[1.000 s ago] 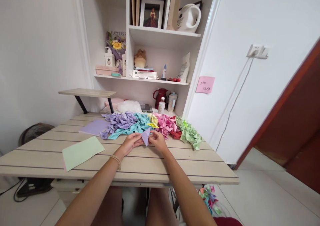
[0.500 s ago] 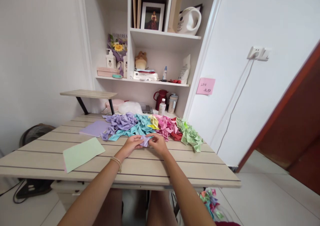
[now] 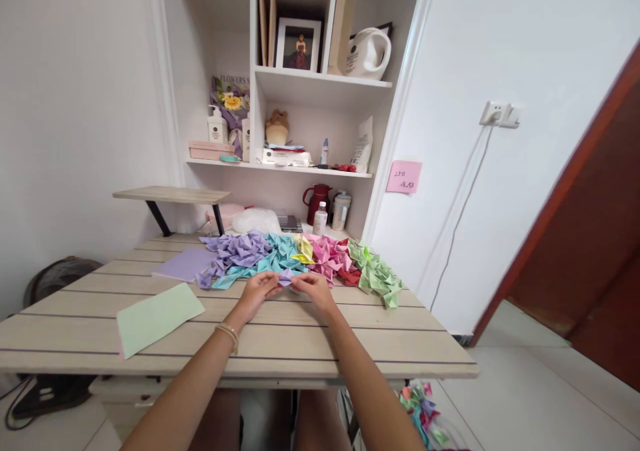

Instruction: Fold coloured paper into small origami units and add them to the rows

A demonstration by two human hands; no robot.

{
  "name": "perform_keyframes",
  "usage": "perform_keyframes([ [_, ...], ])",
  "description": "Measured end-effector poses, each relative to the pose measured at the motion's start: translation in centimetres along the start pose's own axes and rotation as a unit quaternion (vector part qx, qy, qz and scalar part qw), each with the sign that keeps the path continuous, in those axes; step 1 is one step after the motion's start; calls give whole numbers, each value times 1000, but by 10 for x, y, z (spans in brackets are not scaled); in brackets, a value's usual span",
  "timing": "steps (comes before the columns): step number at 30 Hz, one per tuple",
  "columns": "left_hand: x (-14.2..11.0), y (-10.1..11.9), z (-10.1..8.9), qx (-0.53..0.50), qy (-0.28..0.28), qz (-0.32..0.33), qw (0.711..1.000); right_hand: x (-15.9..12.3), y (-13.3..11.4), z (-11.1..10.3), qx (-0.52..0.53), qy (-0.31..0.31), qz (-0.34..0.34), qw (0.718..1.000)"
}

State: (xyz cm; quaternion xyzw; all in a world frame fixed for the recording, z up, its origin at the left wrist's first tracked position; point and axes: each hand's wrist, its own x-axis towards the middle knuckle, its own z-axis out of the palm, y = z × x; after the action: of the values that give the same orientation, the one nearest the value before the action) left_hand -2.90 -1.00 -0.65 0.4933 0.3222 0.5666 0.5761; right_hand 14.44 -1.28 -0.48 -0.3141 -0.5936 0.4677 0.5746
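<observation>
A small folded purple paper [image 3: 285,277] is held just above the table, stretched between both hands. My left hand [image 3: 259,292] pinches its left end, and my right hand [image 3: 315,289] pinches its right end. Directly behind the hands lies a row of folded paper pieces: purple ones [image 3: 240,248], blue ones [image 3: 280,254], a yellow one [image 3: 304,250], pink ones [image 3: 329,254], red ones [image 3: 350,276] and green ones [image 3: 375,274]. The fingertips partly cover the held paper.
Flat green sheets [image 3: 160,319] and flat purple sheets [image 3: 183,264] lie on the table [image 3: 280,344] to the left. A small raised shelf [image 3: 173,194] stands at the back left. Behind are a bottle [image 3: 321,219], a red jug [image 3: 315,201] and shelves. More folded papers [image 3: 420,408] are below on the right.
The purple paper stood as an upright triangle a second ago; now it appears lower and smaller, spread sideways between my fingers. My right hand has turned flatter. The camera view has shifted slightly.
</observation>
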Motion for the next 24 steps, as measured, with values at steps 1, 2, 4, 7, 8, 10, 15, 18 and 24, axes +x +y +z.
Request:
perform_keyframes([
  [1,-1,0,1,4,-5,-4,1000,0,-1,0,5,6,-1,1000],
  [2,-2,0,1,9,-9,-8,1000,0,-2,-1,9,11,-1,1000],
  [4,-2,0,2,16,-13,-13,1000,1,-2,-1,13,15,-1,1000],
  [7,-3,2,2,20,-14,-11,1000,1,-1,-1,9,8,0,1000],
  [8,-3,2,2,21,-15,-10,1000,1,1,-1,5,4,1,1000],
  [10,-3,3,2,25,-16,-8,1000,2,3,-1,-4,-1,0,1000],
  [15,-1,2,0,34,-16,-3,999,3,9,-1,-18,4,-10,1000],
  [18,1,-1,0,18,-12,-9,1000,4,11,0,-14,5,-18,1000],
  [24,1,-3,-2,19,-1,-17,1000,4,12,1,-32,2,-28,999],
])
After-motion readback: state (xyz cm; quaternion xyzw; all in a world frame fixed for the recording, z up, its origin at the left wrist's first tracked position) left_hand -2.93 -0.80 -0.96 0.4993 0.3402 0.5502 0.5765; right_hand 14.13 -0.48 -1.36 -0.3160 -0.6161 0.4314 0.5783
